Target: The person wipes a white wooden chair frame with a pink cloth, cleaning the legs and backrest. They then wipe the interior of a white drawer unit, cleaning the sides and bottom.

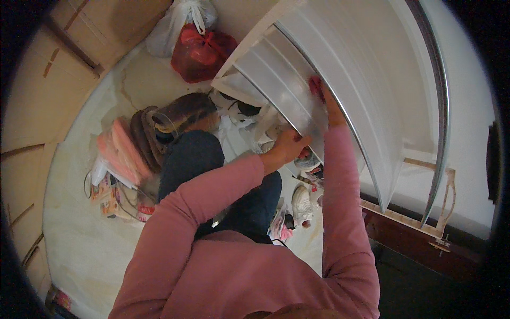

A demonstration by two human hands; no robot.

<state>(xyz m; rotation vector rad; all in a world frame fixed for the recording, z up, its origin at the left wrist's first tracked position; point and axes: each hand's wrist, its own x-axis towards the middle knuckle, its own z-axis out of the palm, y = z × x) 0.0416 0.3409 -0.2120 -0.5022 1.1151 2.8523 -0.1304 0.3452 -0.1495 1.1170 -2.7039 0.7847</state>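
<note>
A white shelf rack (346,79) with metal-edged shelves rises in front of me on the right. My right hand (331,104) reaches in between two shelves, partly hidden by the upper shelf's edge. In it is a dark red cloth (315,87), against or close above the lower shelf's glossy surface (279,71). My left hand (287,146) is curled around the front edge of that lower shelf. A small red patch shows at its fingers, too little to identify. Beneath the shelf are shoes, among them a white sneaker (302,205).
A red plastic bag (201,52) and a white plastic bag (163,36) stand by the far wall. Left of my knees lie pink bundled items (121,149) and a brown boot (191,109) on the pale floor (79,235). Large cardboard boxes (24,91) line the left side.
</note>
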